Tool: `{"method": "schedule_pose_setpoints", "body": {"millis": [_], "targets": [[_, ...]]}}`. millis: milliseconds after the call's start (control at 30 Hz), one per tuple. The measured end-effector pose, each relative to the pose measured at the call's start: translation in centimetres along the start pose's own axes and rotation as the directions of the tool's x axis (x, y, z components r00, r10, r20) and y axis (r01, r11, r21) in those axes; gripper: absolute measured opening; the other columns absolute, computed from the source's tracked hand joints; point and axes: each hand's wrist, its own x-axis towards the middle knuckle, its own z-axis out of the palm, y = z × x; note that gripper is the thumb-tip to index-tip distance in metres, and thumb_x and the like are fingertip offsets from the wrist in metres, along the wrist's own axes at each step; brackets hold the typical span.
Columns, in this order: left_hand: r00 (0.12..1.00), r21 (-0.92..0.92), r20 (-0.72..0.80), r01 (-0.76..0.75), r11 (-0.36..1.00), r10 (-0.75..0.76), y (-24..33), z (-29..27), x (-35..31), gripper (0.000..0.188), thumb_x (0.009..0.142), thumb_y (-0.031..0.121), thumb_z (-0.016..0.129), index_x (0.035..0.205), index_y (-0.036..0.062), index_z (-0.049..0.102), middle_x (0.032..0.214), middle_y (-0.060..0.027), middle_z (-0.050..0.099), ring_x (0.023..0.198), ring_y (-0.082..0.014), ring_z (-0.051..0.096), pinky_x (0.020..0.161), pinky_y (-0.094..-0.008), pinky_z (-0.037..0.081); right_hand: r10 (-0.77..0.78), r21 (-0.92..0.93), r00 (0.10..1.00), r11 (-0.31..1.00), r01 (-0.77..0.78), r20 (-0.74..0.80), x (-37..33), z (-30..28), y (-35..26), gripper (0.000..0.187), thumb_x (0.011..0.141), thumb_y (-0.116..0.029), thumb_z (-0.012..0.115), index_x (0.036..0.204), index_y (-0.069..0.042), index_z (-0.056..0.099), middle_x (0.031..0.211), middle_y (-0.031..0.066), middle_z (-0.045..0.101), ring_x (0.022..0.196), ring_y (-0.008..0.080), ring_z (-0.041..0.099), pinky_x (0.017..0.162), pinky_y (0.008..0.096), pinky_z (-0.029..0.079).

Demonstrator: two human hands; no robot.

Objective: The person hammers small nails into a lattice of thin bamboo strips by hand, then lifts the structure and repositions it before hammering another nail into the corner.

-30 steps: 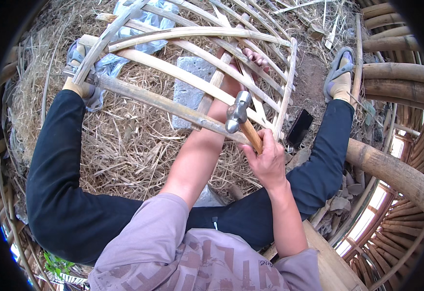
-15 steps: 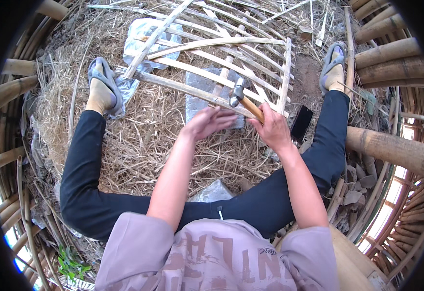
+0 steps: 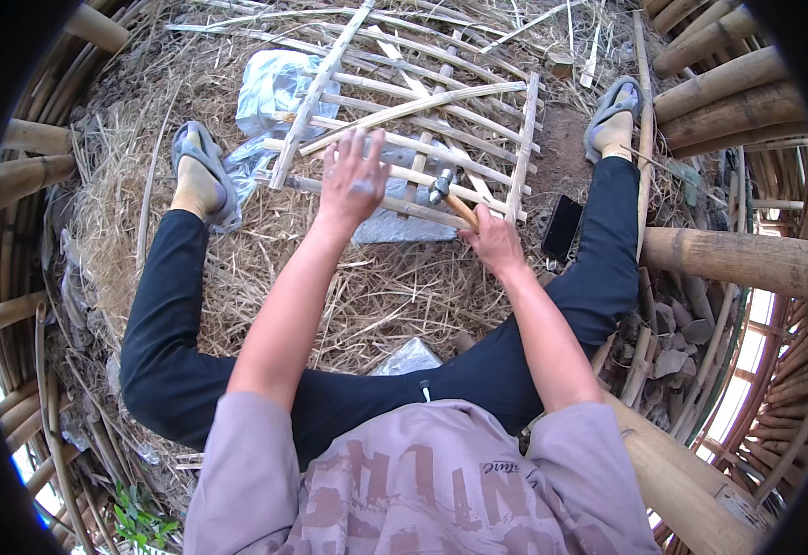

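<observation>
A lattice of split bamboo strips (image 3: 529,120) lies on the ground between my feet, its near side over a flat grey stone block (image 3: 395,228). My left hand (image 3: 353,180) is over the lattice's near left part, fingers apart and stretched away from me; it grips nothing, and whether it touches the strips I cannot tell. In my right hand (image 3: 496,239) is a hammer (image 3: 462,213), held by its wooden handle near the lattice's near right corner. The metal head points up and left, over the near strips.
A dark phone (image 3: 563,227) lies beside my right leg. Clear plastic bags (image 3: 279,92) sit by the lattice's left side. Dry straw (image 3: 265,296) covers the ground. A thick bamboo pole (image 3: 737,264) juts in from the right, and a second grey block (image 3: 409,358) rests between my thighs.
My left hand has moved forward and left, from in front of the near strip to over the lattice. The lattice's near left end has shifted toward me. The hammer stays in my right hand.
</observation>
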Motion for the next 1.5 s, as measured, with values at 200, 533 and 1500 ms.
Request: {"method": "schedule_pose_setpoints", "body": {"millis": [200, 533, 1500], "targets": [[0.973, 0.211, -0.065, -0.204, 0.956, 0.222, -1.3, 5.9, -0.2, 0.074, 0.1, 0.048, 0.049, 0.158, 0.0066, 0.031, 0.166, -0.0163, 0.027, 0.154, -0.0351, 0.022, 0.124, -0.06, 0.011, -0.172, 0.05, 0.933, 0.979, 0.197, -0.317, -0.9, 0.0, 0.3, 0.031, 0.094, -0.029, 0.071, 0.101, -0.002, 0.057, 0.093, 0.0181, 0.067, 0.095, 0.0375, 0.066, 0.08, 0.0481, 0.055], [0.989, 0.247, -0.03, -0.133, 0.96, 0.145, -2.7, 8.0, -1.0, 0.067, 0.101, 0.042, 0.046, 0.159, 0.0123, 0.033, 0.168, -0.0116, 0.022, 0.156, -0.0336, 0.015, 0.122, -0.0669, 0.005, 0.352, 0.781, 0.93, 0.608, -0.145, -0.102, -6.3, 0.9, -11.6, 0.036, 0.108, -0.041, 0.05, 0.094, -0.008, 0.054, 0.06, -0.0004, 0.05, 0.05, 0.0109, 0.047, 0.046, 0.0306, 0.037], [0.98, 0.167, -0.091, -0.158, 0.973, 0.174, -2.8, 8.7, -0.9, 0.059, 0.103, 0.039, 0.047, 0.159, 0.0283, 0.033, 0.167, -0.0082, 0.021, 0.156, -0.0321, 0.013, 0.118, -0.0732, 0.002, 0.563, 0.978, 0.801, -0.143, -0.15, 0.205, -6.5, 9.1, -15.6, 0.031, 0.112, -0.042, 0.034, 0.101, -0.013, 0.039, 0.071, -0.0039, 0.038, 0.054, 0.0036, 0.035, 0.045, 0.0183, 0.033]]}}
